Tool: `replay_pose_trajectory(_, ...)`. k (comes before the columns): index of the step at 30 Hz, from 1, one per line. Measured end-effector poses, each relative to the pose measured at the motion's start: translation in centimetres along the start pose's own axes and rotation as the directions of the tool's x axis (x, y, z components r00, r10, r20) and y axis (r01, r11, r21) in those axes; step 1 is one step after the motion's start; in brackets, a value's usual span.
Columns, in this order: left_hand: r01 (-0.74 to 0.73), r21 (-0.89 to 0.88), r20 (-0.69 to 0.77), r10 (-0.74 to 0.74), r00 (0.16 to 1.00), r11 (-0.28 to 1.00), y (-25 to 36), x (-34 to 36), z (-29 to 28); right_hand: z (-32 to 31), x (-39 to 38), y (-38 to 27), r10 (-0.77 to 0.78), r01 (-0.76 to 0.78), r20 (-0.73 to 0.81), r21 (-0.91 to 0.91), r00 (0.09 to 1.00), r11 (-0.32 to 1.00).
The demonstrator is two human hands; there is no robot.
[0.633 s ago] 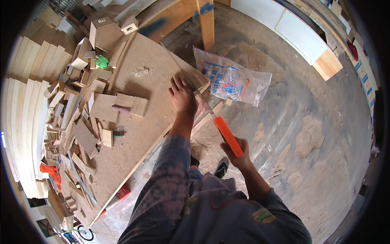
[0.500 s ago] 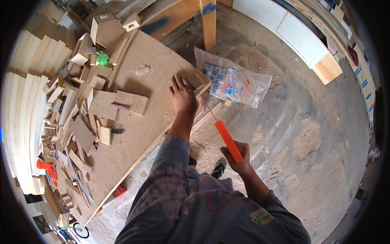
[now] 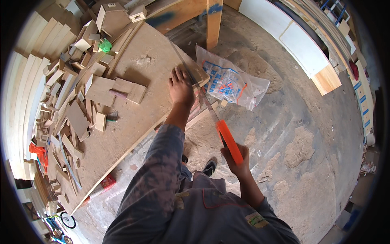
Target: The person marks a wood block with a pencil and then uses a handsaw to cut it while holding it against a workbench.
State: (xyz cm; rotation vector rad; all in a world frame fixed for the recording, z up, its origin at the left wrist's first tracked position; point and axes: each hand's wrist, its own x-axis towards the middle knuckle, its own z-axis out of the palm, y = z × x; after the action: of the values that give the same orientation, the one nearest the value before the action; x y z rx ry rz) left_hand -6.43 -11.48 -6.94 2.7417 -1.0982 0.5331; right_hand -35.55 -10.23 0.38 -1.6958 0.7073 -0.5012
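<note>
My left hand (image 3: 181, 87) lies flat, fingers spread, on a small wooden piece (image 3: 198, 72) at the near edge of the big brown workboard (image 3: 134, 118). My right hand (image 3: 236, 160) grips the orange handle of a hand saw (image 3: 228, 140). Its thin blade (image 3: 195, 83) runs up and left along the wooden piece, right beside my left thumb.
Many offcut wood blocks (image 3: 81, 101) litter the board's left half. A clear plastic bag (image 3: 231, 83) lies on the sawdust-strewn floor beyond the board edge. A wooden post (image 3: 213, 22) stands behind. White panels (image 3: 300, 44) lean at the upper right. Pale planks (image 3: 20, 101) are stacked at far left.
The right hand has drawn the saw back toward my body, so the orange handle sits lower. The left hand stays pressed on the wood.
</note>
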Motion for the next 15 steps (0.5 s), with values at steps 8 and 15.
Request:
replay_pose_trajectory(8,0.018,-0.029,0.066,-0.016,0.998,0.999,0.3,-0.1,-0.8,2.7,5.0,-0.2,-0.039,0.039,-0.006,-0.015,0.999,0.999)
replay_pose_trajectory(15,-0.005,-0.002,0.076,0.005,0.997,1.0,0.5,-0.1,-1.1,1.8,0.9,1.5,-0.101,0.102,0.013,-0.1,0.995,0.99)
